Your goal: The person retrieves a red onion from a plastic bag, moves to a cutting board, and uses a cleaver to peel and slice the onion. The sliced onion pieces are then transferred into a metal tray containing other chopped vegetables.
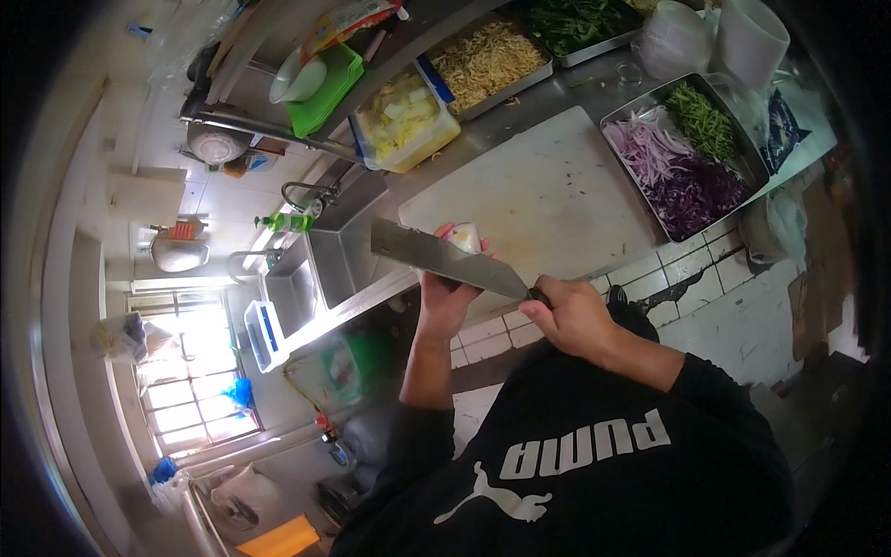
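Note:
My right hand (574, 313) grips the dark handle of a cleaver (449, 259), its broad steel blade reaching left above the board's near edge. Behind the blade, my left hand (445, 303) holds a pale, rounded piece of vegetable (464, 238), probably an onion. The blade hides part of the left palm and fingers, and whether it touches the vegetable I cannot tell. Beneath and beyond both hands lies a large white cutting board (529, 195) with small dark scraps on it. At its right, a metal tray (668, 226) carries sliced red onion (644, 143), shredded purple cabbage (696, 195) and green shreds (699, 122).
Along the counter's back stand a plastic tub (411, 157) of pale yellow chunks, a tray of yellowish shreds (487, 59) and leafy greens (581, 24). A steel double sink (341, 261) with a green soap bottle (289, 223) is at left. White bowls (672, 42) are stacked far right.

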Available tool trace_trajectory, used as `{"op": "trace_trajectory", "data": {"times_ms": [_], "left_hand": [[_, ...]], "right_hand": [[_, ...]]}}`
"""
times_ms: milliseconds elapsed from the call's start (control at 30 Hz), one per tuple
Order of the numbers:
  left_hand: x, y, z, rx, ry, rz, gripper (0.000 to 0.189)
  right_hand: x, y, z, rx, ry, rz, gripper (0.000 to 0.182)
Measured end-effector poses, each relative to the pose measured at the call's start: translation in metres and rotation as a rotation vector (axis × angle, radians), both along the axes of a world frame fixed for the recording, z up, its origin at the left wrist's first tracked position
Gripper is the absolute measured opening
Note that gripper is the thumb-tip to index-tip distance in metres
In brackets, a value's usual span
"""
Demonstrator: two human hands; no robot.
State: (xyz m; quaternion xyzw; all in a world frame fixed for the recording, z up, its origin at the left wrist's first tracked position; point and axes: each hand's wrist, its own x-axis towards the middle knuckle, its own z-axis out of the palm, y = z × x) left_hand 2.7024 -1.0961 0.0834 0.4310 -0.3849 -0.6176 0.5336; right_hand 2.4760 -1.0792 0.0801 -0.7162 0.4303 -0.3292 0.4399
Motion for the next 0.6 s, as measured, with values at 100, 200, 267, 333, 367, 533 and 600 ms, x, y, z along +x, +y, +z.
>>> {"op": "trace_trajectory", "data": {"times_ms": [100, 200, 267, 333, 367, 533, 600], "left_hand": [[-0.002, 0.002, -0.006, -0.001, 0.034, 0.004, 0.08], [0.0, 0.001, -0.011, -0.003, 0.018, -0.01, 0.077], [0.002, 0.0, -0.014, 0.007, -0.019, -0.01, 0.074], [0.006, -0.001, -0.015, 0.027, -0.065, 0.004, 0.072], [0.008, -0.001, -0.016, 0.037, -0.047, 0.018, 0.072], [0.026, -0.007, -0.008, 0.032, 0.101, 0.003, 0.08], [0.028, -0.01, -0.002, -0.001, 0.094, -0.062, 0.086]], "right_hand": [[0.002, 0.002, -0.004, -0.01, 0.028, -0.021, 0.045], [0.005, -0.001, -0.006, 0.011, 0.05, -0.032, 0.046], [0.007, -0.003, -0.006, 0.015, 0.044, -0.033, 0.045], [0.01, -0.006, -0.002, 0.057, 0.054, -0.013, 0.044], [0.01, -0.007, 0.0, 0.079, 0.059, -0.002, 0.044], [0.001, -0.001, 0.01, 0.204, -0.274, -0.078, 0.048], [-0.003, -0.004, 0.011, 0.404, -0.425, -0.086, 0.053]]}}
